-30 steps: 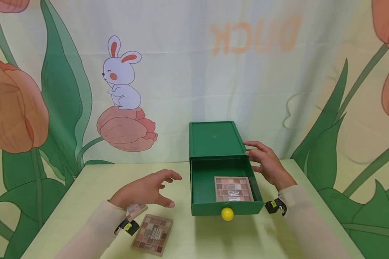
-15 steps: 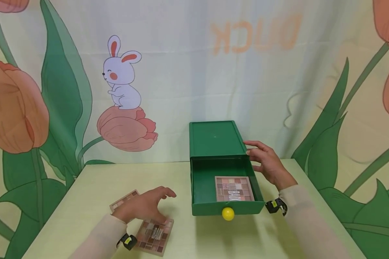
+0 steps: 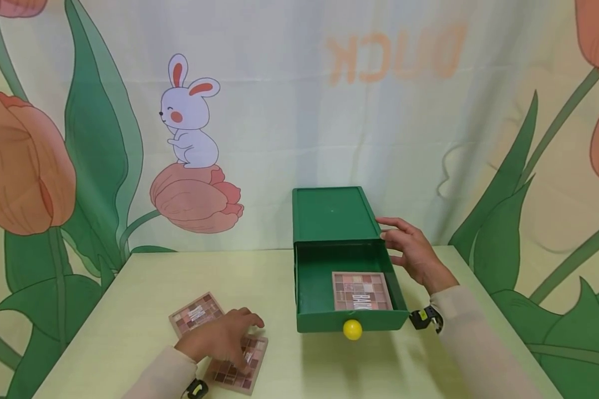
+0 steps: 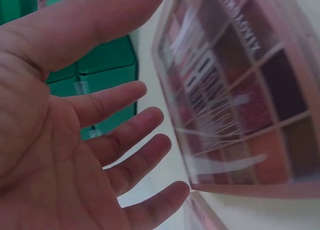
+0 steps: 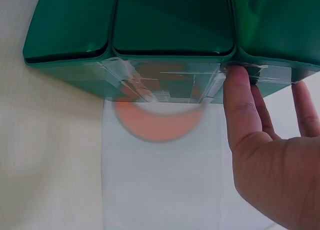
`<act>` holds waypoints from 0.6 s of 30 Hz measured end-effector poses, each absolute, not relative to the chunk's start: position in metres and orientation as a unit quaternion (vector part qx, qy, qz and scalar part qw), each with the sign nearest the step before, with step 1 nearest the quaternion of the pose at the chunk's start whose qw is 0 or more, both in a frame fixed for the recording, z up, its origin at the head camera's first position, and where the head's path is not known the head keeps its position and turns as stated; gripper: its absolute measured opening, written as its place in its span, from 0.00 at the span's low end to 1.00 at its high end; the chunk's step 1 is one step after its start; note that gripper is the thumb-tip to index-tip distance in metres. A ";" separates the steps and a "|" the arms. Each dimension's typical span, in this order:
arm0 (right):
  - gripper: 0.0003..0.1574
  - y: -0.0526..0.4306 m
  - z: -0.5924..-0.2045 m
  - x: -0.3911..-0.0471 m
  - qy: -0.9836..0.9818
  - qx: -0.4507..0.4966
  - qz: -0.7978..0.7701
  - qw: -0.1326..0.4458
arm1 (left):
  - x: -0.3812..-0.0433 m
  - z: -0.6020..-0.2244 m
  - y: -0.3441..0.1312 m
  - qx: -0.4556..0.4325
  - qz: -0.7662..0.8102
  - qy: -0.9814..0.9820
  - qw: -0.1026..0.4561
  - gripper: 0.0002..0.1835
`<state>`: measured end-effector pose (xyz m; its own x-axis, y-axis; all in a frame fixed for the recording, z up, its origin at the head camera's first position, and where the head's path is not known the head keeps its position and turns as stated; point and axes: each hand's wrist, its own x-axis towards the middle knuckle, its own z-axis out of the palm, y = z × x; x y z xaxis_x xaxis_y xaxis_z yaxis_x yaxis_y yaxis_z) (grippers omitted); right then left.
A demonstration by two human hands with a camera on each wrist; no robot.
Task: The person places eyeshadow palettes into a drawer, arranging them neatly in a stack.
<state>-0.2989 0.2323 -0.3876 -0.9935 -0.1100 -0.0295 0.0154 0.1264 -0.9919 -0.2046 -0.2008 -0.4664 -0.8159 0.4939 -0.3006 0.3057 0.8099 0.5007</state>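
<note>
My left hand [image 3: 222,337] hovers over an eyeshadow palette [image 3: 237,381], its fingers spread and thumb apart. In the left wrist view a gap shows between the fingers and that palette [image 4: 232,97]. Partly behind the hand, a second palette [image 3: 196,314] lies on the table. A third palette [image 3: 360,291] lies in the right part of a pulled-out green drawer [image 3: 324,321] with a yellow knob [image 3: 352,330]. Against the right side of the green drawer box [image 3: 331,213] my right hand [image 3: 415,252] rests its fingertips. The right wrist view shows a fingertip [image 5: 236,77] touching the box's side.
The pale table [image 3: 145,293] runs back to a curtain [image 3: 279,111] printed with tulips and a rabbit. Clear tape [image 5: 172,80] covers part of the box's side. In the right wrist view the box shows several stacked sections.
My left hand has moved down and slightly left, from beside the drawer to over the lower palette. The upper palette has come into fuller view. The right hand has stayed put.
</note>
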 end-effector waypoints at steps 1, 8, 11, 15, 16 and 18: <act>0.32 0.233 -0.388 -0.299 0.749 -0.031 -0.661 0.048 | -0.204 -0.467 -0.201 0.216 0.215 0.928 0.214 0.44; 0.32 0.233 -0.388 -0.300 0.749 -0.031 -0.660 0.046 | -0.199 -0.473 -0.202 0.225 0.203 0.930 0.206 0.43; 0.32 0.233 -0.389 -0.300 0.750 -0.031 -0.659 0.046 | -0.196 -0.473 -0.204 0.235 0.195 0.931 0.199 0.44; 0.33 0.233 -0.388 -0.299 0.750 -0.033 -0.659 0.046 | -0.191 -0.472 -0.206 0.236 0.177 0.934 0.203 0.48; 0.33 0.233 -0.388 -0.299 0.750 -0.033 -0.659 0.046 | -0.190 -0.471 -0.206 0.236 0.172 0.934 0.205 0.49; 0.33 0.232 -0.388 -0.298 0.750 -0.032 -0.658 0.047 | -0.187 -0.470 -0.207 0.232 0.161 0.936 0.212 0.50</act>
<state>-0.2982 0.2321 -0.3879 -0.9935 -0.1106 -0.0285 0.0139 0.1308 -0.9913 -0.1873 -0.2069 -0.4702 -0.8023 0.5029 -0.3216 0.3667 0.8403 0.3992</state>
